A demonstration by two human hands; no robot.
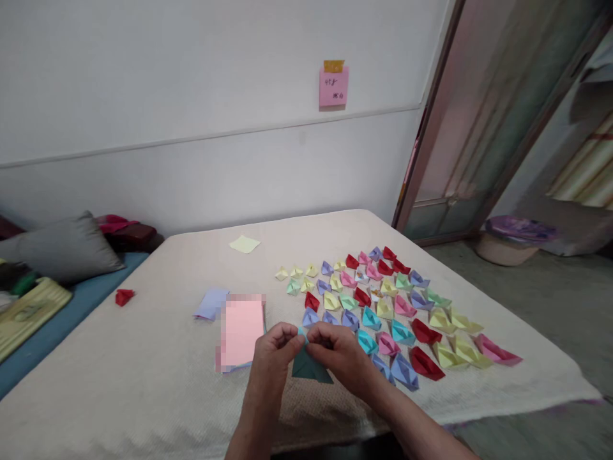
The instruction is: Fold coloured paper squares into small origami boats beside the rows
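Observation:
A teal sheet of folding paper [309, 369], partly folded with creases showing, is held up between both hands near the table's front edge. My left hand [280, 348] pinches its top from the left, thumb against fingertips. From the other side my right hand [335, 348] grips the same top edge, its fingertips close to the left thumb. Fingers cover the upper part of the paper. Just beyond and to the right, several folded paper boats [402, 331] in blue, red, yellow, pink and green stand in rows. Left of my hands lies a stack of pink paper [243, 332].
The cloth-covered table [158, 370] also bears a purple sheet [212, 303], a pale yellow sheet [244, 244] and a crumpled-looking red paper piece [124, 297]. A grey cushion [62, 249] is at left. A pink note [334, 87] hangs on the wall; a bin [510, 239] stands right.

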